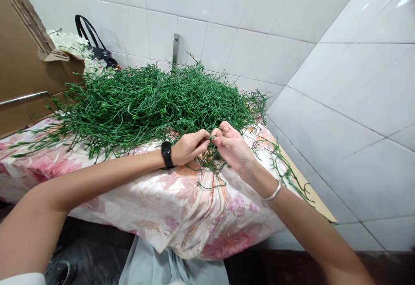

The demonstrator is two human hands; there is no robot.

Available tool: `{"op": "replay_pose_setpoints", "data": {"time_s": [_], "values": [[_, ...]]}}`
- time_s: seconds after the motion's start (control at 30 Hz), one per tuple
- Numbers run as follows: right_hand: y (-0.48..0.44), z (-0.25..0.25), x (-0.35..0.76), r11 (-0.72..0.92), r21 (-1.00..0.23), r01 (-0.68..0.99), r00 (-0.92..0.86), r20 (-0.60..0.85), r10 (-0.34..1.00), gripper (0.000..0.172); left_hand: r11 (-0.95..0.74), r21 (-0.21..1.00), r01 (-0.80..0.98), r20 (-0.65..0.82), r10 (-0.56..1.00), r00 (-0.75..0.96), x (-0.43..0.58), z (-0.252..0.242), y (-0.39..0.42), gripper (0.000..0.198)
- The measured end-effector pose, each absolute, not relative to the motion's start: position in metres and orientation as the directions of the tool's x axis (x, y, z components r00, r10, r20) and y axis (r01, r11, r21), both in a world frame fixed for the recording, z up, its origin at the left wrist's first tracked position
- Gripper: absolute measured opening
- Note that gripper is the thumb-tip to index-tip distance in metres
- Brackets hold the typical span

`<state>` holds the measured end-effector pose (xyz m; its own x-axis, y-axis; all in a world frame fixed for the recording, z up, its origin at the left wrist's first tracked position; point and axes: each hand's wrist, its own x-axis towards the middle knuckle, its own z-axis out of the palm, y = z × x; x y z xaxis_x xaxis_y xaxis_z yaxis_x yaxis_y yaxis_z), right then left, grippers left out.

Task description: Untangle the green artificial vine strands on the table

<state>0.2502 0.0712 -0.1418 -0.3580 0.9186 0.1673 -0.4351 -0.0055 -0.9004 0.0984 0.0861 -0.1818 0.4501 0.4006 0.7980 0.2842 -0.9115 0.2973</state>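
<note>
A large tangled heap of thin green artificial stems (pixel 162 99) lies on a floral cloth (pixel 155 198). My left hand (pixel 190 147), with a black watch (pixel 166 154) on its wrist, is closed in a pinch at the front of the heap. Nearly touching its fingertips, my right hand (pixel 231 147) is also pinched, with a silver bangle (pixel 274 191) on that wrist. A bit of green stem shows between the two sets of fingertips. Loose stems (pixel 212 159) hang just beneath the hands onto the cloth.
A cardboard box (pixel 29 69) stands at the left, with white artificial flowers (pixel 73 45) and a black bag (pixel 102 54) behind it. More green stems (pixel 287 170) lie along the right table edge. White tiled walls (pixel 350 116) close in the back and right.
</note>
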Motion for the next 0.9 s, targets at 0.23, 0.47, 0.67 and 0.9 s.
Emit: {"op": "replay_pose_setpoints", "data": {"time_s": [0.23,0.47,0.67,0.9], "values": [[0.068,-0.140,0.250,0.063,-0.914,-0.400,-0.326,0.207,0.922,0.036,-0.895,0.351,0.276,0.785,0.442,0.434,0.101,-0.181,0.084,0.010],[0.068,-0.128,0.259,0.324,-0.929,-0.178,-0.296,0.365,0.883,0.029,-0.897,0.345,0.276,0.775,0.438,0.456,0.096,-0.181,0.082,0.009],[0.085,-0.098,0.326,0.764,-0.642,-0.067,0.163,0.748,0.643,0.025,-0.875,0.386,0.292,0.754,0.482,0.446,0.093,-0.182,0.083,0.011],[0.075,-0.110,0.308,0.658,-0.751,0.061,-0.119,0.649,0.751,0.015,-0.820,0.480,0.311,0.746,0.568,0.347,0.100,-0.185,0.085,0.014]]}}
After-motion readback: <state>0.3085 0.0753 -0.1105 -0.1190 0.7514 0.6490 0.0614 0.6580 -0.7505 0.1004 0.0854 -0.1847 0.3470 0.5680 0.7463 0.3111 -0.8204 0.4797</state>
